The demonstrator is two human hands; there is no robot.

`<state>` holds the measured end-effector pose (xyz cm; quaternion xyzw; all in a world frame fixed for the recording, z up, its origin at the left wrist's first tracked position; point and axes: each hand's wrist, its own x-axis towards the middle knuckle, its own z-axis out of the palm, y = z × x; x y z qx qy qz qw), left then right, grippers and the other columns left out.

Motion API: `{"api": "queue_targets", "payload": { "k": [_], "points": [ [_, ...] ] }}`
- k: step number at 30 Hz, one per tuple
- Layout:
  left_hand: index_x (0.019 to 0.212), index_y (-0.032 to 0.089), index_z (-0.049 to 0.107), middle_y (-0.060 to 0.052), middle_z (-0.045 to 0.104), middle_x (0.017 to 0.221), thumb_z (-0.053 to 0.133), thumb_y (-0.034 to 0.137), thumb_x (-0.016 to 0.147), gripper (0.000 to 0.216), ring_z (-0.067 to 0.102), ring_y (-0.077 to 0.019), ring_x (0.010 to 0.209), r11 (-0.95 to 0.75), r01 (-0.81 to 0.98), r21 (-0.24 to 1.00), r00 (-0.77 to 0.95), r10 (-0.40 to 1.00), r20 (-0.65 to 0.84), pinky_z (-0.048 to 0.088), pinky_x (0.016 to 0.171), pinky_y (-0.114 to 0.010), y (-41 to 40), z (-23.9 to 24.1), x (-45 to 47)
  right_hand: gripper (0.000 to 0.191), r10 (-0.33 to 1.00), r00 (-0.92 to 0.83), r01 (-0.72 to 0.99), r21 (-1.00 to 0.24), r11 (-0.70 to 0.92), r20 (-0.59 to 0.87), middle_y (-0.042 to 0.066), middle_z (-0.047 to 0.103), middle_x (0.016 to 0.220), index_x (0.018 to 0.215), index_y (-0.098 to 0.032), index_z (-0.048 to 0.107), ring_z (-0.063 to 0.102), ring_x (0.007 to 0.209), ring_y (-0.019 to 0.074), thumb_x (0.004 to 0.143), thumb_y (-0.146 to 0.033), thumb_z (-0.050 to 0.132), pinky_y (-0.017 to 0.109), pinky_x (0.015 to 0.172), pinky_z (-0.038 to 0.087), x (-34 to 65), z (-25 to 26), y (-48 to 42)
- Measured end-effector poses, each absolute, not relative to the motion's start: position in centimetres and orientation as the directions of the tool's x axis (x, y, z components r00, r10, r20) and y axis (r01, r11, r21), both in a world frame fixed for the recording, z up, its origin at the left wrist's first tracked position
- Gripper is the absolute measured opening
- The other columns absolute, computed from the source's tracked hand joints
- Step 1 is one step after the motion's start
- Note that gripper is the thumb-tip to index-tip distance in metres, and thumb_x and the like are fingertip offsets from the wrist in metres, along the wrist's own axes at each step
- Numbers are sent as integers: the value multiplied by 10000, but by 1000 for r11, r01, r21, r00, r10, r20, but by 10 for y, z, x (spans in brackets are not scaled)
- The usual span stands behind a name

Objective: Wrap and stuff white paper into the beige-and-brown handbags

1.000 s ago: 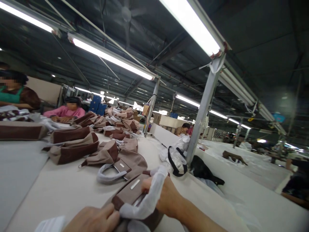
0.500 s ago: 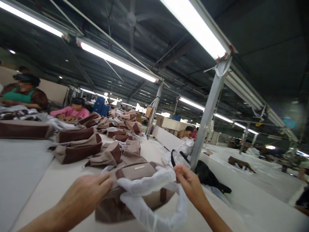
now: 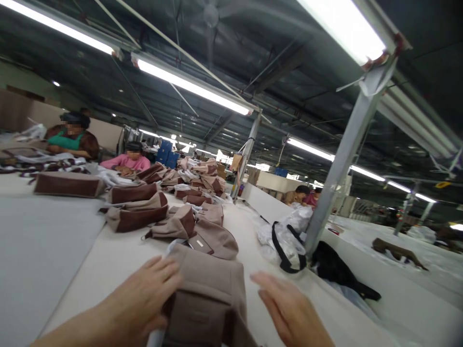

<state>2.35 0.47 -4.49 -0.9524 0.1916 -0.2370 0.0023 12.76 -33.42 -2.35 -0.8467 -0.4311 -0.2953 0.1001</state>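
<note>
In front of me on the white table lies a taupe handbag (image 3: 208,282) with dark brown trim, its lower part cut off by the picture's edge. My left hand (image 3: 150,294) rests against the bag's left side, fingers stretched out over its edge. A bit of white wrapping (image 3: 156,337) shows beneath that hand. My right hand (image 3: 289,306), slightly blurred, hovers just right of the bag with its fingers extended and nothing in them. Touching the far side of this bag is another taupe bag (image 3: 217,238) with a small brown patch.
More taupe and brown bags (image 3: 137,214) are heaped up the table (image 3: 87,260). On the right are a metal post (image 3: 336,168), clear plastic with a black strap (image 3: 285,246), and a black item (image 3: 340,270). Two co-workers sit at the far left, one in pink (image 3: 126,161).
My right hand has let go of the white-wrapped handle and moved off the bag. The bag has been turned, so a plain taupe panel faces up and the handles are mostly out of sight.
</note>
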Motion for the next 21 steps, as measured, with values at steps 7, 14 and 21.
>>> {"api": "queue_targets", "payload": {
  "k": [7, 14, 21],
  "points": [
    [1596, 209, 239, -182, 294, 1617, 518, 260, 916, 737, 231, -464, 1482, -954, -301, -20, 558, -193, 807, 245, 1089, -776, -42, -51, 65, 588, 546, 374, 793, 47, -608, 750, 165, 378, 1553, 1540, -276, 374, 265, 1421, 535, 991, -472, 454, 901, 992, 221, 143, -44, -247],
    [1478, 200, 497, -199, 424, 1536, 584, 347, 913, 590, 317, -462, 1447, -959, -247, 135, 927, -194, 321, 210, 1075, -807, -40, -47, 99, 540, 638, 768, 641, -76, -764, 67, 73, 261, 1604, 1534, -246, 377, 238, 1472, 417, 1004, -353, 393, 788, 1125, 155, 170, -42, -226],
    [1507, 244, 455, -172, 336, 1596, 559, 321, 923, 598, 251, -469, 1472, -963, -245, 116, 830, -147, 538, 236, 1064, -802, -26, -50, 95, 616, 507, 712, 642, -158, -751, 486, 163, 274, 1594, 1525, -220, 405, 183, 1457, 492, 958, -450, 473, 847, 1044, 209, 178, -73, -235]
  ]
}}
